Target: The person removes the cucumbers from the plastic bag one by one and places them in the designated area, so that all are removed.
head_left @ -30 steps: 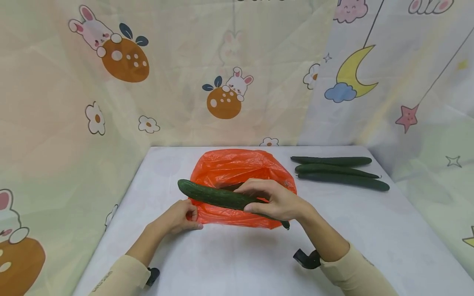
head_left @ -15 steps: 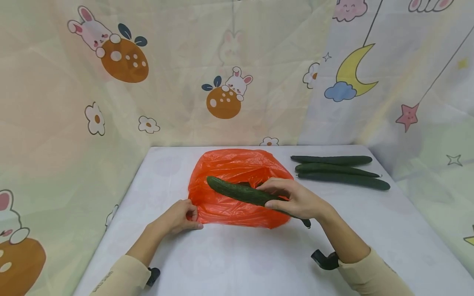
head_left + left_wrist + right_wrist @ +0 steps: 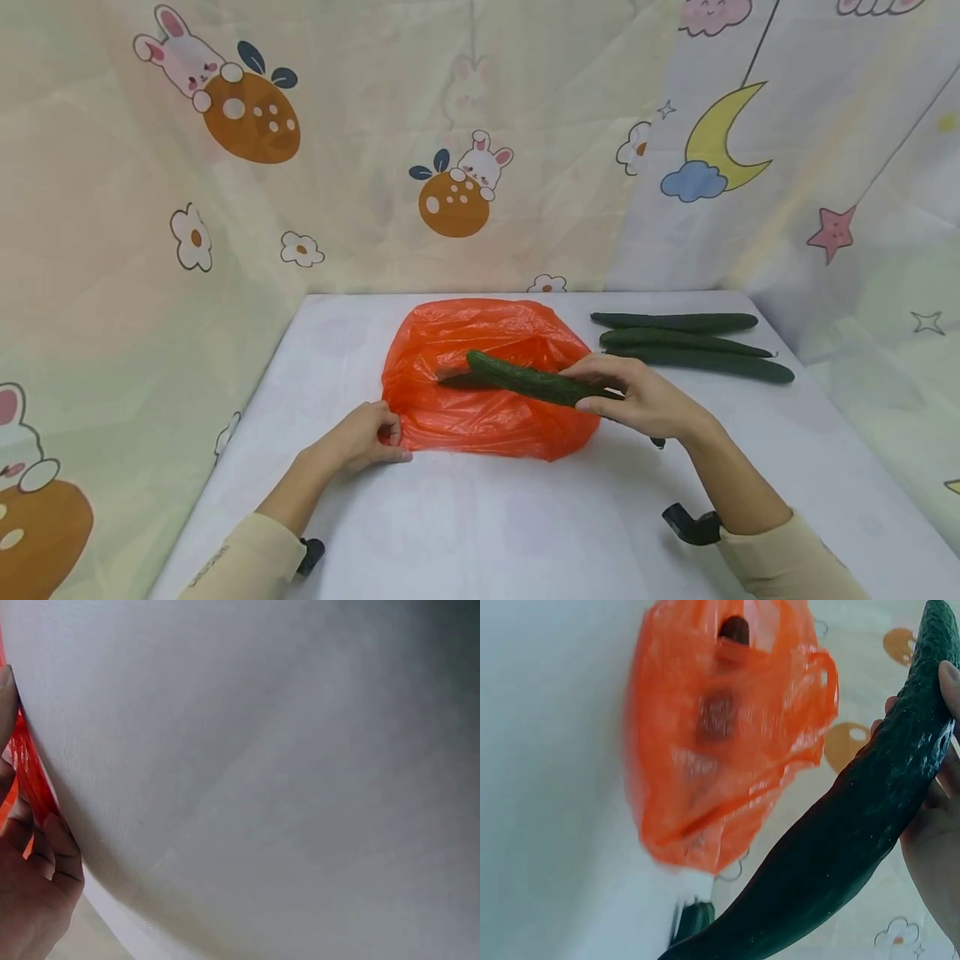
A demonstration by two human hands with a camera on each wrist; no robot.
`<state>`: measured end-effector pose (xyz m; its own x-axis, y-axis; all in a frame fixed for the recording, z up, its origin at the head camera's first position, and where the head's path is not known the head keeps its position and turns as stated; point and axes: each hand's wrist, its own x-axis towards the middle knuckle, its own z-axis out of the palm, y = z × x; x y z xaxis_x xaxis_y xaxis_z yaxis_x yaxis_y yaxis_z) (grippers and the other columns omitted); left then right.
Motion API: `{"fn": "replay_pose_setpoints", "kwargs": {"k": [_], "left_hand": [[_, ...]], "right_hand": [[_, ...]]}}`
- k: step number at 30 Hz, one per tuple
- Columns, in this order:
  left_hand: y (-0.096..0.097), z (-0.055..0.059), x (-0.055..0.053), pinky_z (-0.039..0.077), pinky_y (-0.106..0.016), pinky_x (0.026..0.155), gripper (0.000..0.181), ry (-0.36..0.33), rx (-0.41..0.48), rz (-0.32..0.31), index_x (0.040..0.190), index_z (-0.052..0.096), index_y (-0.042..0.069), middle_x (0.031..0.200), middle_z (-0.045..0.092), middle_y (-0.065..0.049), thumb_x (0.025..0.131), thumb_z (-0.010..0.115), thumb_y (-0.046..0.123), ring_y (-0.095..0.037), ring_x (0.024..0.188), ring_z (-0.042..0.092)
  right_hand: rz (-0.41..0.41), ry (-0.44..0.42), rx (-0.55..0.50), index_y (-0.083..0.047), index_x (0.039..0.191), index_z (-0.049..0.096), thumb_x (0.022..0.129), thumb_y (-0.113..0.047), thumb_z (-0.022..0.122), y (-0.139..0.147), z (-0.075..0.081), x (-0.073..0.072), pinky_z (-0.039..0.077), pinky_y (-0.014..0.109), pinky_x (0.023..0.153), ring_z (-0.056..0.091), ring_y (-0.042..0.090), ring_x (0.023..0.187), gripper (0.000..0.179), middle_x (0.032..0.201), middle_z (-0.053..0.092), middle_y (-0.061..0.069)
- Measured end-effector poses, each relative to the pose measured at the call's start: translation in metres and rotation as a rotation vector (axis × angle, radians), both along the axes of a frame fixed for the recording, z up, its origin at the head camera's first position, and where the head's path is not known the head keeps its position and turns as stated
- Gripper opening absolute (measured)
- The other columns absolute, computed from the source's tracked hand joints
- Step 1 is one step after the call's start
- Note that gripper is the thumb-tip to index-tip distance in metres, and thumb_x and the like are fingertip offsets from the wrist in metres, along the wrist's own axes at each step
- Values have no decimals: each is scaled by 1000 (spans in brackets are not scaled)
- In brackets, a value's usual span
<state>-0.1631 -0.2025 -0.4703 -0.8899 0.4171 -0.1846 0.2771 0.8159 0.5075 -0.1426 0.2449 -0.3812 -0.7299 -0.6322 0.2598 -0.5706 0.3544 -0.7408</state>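
Observation:
My right hand [image 3: 645,396] grips a long dark green cucumber [image 3: 525,382] between thumb and fingers, over the right part of an orange-red plastic bag [image 3: 495,425]. The cucumber slants, its left end higher in the head view. In the bag's opening shows the end of another cucumber [image 3: 461,381], the rest of it hidden. At the bag's near left corner my left hand [image 3: 367,437] pinches the plastic. The left wrist view shows that bag edge [image 3: 31,769] between the fingers. In the right wrist view the held cucumber [image 3: 832,832] crosses in front of the bag [image 3: 780,735].
Three more cucumbers lie side by side at the table's back right: the back one [image 3: 675,322], the middle one [image 3: 686,341] and the front one [image 3: 720,362]. A white cloth covers the table [image 3: 465,525]. Printed fabric walls [image 3: 360,208] stand behind and beside it.
My right hand has moved right with the cucumber, away from the left side of the bag. The cucumber end inside the bag is now exposed. My left hand has stayed at the bag's corner.

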Motion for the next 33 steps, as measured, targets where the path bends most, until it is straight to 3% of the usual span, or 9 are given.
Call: {"fn": "replay_pose_setpoints", "kwargs": {"k": [7,23,33], "left_hand": [[1,3,-2,41,-36,75,37,-8,-4,3,73,59,21,83,51,1,78,89,42,-18,87,47],[1,0,-1,42,-36,76,36,-25,-7,21,74,60,21,83,51,1,78,90,41,-18,88,48],[3,2,-2,43,-36,78,35,-29,-21,22,74,60,21,83,51,2,77,90,41,-18,89,48]], "right_hand": [[-34,38,17,-17,133,66,92,-7,76,20,0,-1,58,29,86,63,16,107,43,124,67,0],[-190,-15,86,-22,133,67,92,-16,78,60,-10,2,58,28,85,68,19,101,43,120,65,-5],[-255,2,134,-22,132,67,92,-13,78,80,-21,5,57,28,83,66,19,98,42,114,66,-5]]}}
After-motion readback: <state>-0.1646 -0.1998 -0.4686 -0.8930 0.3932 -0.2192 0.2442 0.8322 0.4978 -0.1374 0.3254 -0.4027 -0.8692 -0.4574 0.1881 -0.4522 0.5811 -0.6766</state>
